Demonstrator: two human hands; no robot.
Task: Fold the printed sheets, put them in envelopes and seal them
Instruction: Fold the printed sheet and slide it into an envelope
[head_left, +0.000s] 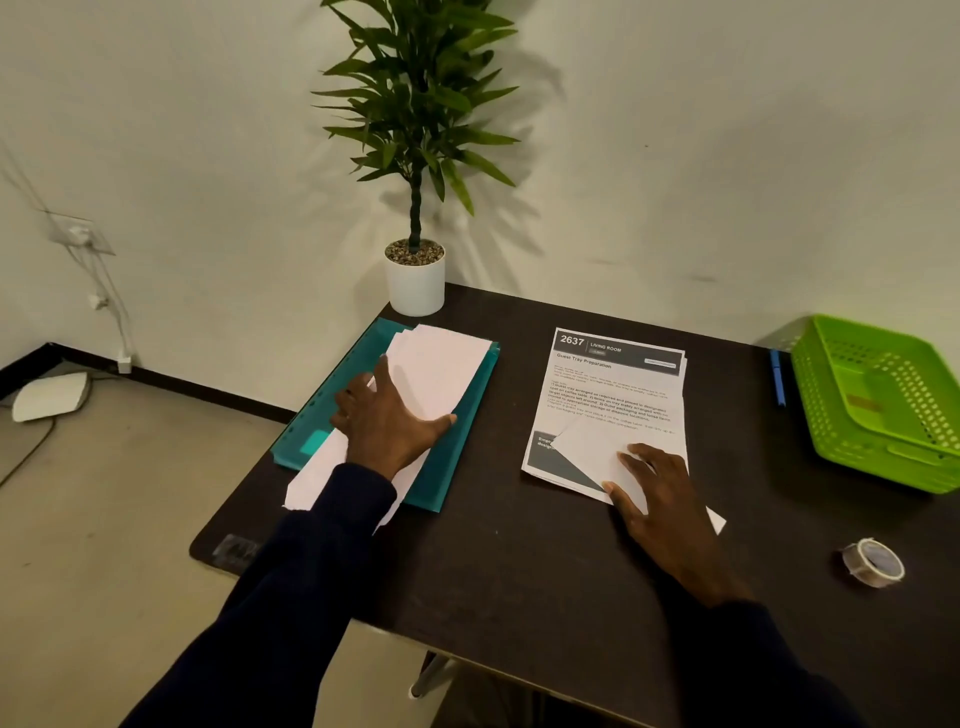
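Observation:
A small stack of printed sheets (615, 395) lies in the middle of the dark table (519, 561). The near right corner of the top sheet is turned up and over, white side showing, under the fingers of my right hand (657, 496). To the left, a pile of long white envelopes (441, 371) rests on a teal plastic folder (467, 441). My left hand (387, 421) lies flat on the envelopes with its fingers spread. A roll of clear tape (874, 562) sits on the table at the near right.
A green plastic basket (883, 400) stands at the table's right edge with a blue pen (777, 376) beside it. A potted plant in a white pot (415, 283) stands at the back corner against the wall. The table's left edge drops to the floor.

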